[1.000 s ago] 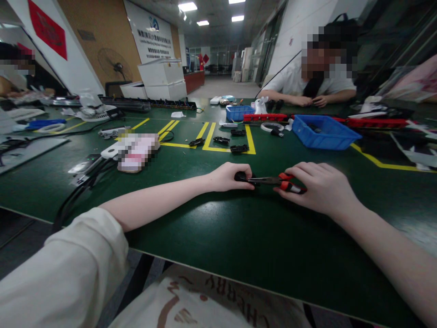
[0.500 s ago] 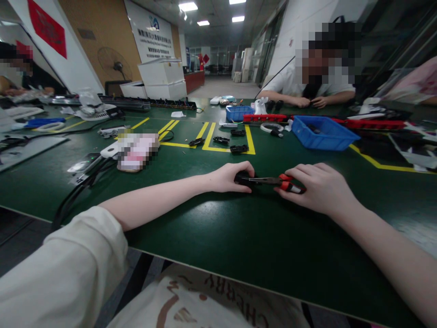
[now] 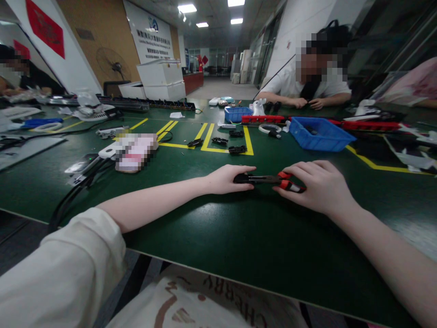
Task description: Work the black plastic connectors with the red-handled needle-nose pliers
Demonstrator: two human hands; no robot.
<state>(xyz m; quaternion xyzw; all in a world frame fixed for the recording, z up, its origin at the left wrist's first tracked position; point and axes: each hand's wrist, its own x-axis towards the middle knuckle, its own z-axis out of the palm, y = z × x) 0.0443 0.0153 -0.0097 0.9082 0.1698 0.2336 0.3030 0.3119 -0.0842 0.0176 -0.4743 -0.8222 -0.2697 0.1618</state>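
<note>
Right at the centre, low over the green table [image 3: 205, 255], here's a small black part [image 3: 241, 179], nestled between the thumb and fingers of the left hand [image 3: 226, 179]. That hand has it grasped from one end, digits along both sides, which seems to brace it while leaving the other end open to the tool. And into that end point the pliers [image 3: 273, 179], lying nearly level, their long nose meeting the part from the right; whether the tips actually bite on it, I can't tell, dark on dark as they are. The right hand [image 3: 319, 184] is wrapped around the red handles, well back from the nose, presumably for leverage. Just beyond, three similar black pieces [image 3: 220, 140] sit within the yellow tape [image 3: 250, 139], apparently sorted there, with a fourth piece [image 3: 195, 142] by the neighbouring line. Off to the right stands a blue bin [image 3: 324, 144], dark items inside; to the left, a phone [image 3: 134, 155] lies near the cables [image 3: 82, 182]. Across the table, a co-worker in white [image 3: 332, 86] leans in, both forearms resting.
</note>
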